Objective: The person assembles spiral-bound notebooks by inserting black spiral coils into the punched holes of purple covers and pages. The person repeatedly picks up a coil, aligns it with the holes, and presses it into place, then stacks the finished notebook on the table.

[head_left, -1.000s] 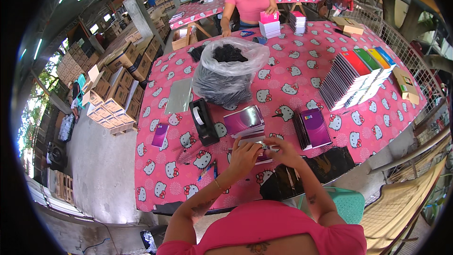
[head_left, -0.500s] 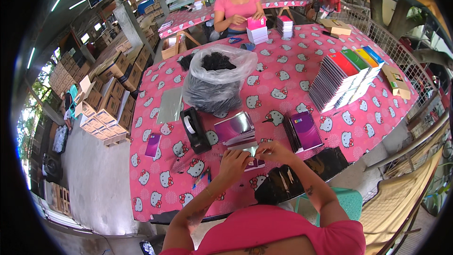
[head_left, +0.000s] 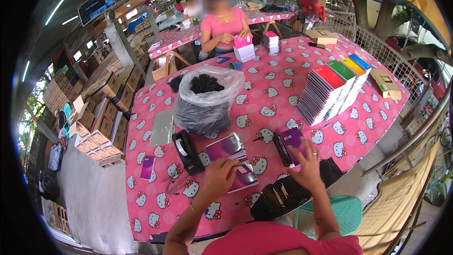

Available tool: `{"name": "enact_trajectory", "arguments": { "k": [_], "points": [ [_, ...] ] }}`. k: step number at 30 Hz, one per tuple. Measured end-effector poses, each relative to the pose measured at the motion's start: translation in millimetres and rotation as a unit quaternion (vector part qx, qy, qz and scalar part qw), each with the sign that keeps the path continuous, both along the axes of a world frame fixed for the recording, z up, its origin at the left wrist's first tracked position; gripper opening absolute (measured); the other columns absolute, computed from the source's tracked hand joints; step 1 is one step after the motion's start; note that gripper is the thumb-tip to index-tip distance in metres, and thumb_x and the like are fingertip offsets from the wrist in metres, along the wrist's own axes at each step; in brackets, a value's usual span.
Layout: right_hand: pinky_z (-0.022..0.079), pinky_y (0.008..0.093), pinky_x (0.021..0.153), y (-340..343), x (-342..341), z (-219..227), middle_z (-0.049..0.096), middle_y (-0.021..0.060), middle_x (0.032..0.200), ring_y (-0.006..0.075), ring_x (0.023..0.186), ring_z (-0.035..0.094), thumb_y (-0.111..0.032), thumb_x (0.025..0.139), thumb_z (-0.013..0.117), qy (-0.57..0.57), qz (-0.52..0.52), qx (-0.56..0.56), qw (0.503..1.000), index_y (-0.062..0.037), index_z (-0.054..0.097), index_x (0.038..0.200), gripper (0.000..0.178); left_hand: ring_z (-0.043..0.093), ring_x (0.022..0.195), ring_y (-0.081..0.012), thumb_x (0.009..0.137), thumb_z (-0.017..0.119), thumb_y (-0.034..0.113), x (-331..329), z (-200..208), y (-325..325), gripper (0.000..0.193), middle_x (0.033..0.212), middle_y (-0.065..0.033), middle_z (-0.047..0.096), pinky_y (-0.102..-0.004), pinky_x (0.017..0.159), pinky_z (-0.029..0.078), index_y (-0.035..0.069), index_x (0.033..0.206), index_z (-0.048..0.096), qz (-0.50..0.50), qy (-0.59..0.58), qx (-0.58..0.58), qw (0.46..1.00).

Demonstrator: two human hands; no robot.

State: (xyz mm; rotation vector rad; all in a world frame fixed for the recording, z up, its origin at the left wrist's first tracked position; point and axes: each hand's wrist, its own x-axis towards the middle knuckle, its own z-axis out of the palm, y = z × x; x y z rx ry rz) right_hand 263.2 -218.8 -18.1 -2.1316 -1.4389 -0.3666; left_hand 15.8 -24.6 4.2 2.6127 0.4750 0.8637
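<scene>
While your left hand (head_left: 219,175) pins the purple notebook (head_left: 243,179), right hand (head_left: 306,163) hovers open, empty. Likely light, stiff, slick cover; grip the edges.

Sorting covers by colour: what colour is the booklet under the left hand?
Purple, seen in the head view: the booklet under the left hand.
</scene>
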Motion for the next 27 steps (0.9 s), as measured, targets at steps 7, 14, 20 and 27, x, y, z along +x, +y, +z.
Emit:
{"name": "enact_trajectory", "arguments": {
  "k": [7,14,20,27],
  "points": [
    [0.029,0.0611,0.11,-16.8,46.3,-51.6,0.041,0.017,0.151,0.0399,0.133,0.047,-0.046,0.067,0.086,0.091,-0.056,-0.058,0.993,-0.0184,0.05,0.144,0.09,0.064,0.084,-0.0306,0.084,0.067,0.005,87.1,57.9,13.3,0.022,0.093,-0.0092,0.067,-0.043,0.074,0.049,0.006,0.106,0.066,-0.062,-0.148,0.047,0.986],
    [0.036,0.0539,0.108,-10.7,46.7,-40.1,0.048,0.0201,0.144,0.0353,0.13,0.051,-0.041,0.063,0.089,0.147,-0.061,-0.028,0.987,-0.0075,0.049,0.144,0.096,0.064,0.108,-0.0306,0.087,0.067,0.002,171.5,15.2,-2.8,0.017,0.112,-0.0093,0.069,-0.0441,0.094,0.05,0.005,0.104,0.066,-0.166,-0.198,0.079,0.963],
    [0.052,0.0406,0.093,-18.2,51.6,-60.8,0.064,0.0208,0.123,0.0356,0.111,0.065,-0.025,0.062,0.092,0.219,-0.046,0.094,0.97,0.0039,0.054,0.135,0.088,0.054,0.131,-0.0288,0.089,0.063,0.0,175.1,-92.6,-8.1,0.021,0.129,-0.0092,0.063,-0.0466,0.108,0.044,0.006,0.109,0.065,-0.29,-0.04,0.03,0.956],
    [0.044,0.0459,0.103,-22.9,43.1,-49.6,0.054,0.0203,0.137,0.0346,0.123,0.056,-0.027,0.068,0.089,0.19,-0.083,0.037,0.978,0.0012,0.048,0.141,0.088,0.055,0.129,-0.0307,0.089,0.063,0.004,179.2,-82.8,-17.8,0.026,0.128,-0.012,0.063,-0.0478,0.11,0.041,0.002,0.115,0.063,-0.266,-0.066,0.029,0.961]
  ]
}}
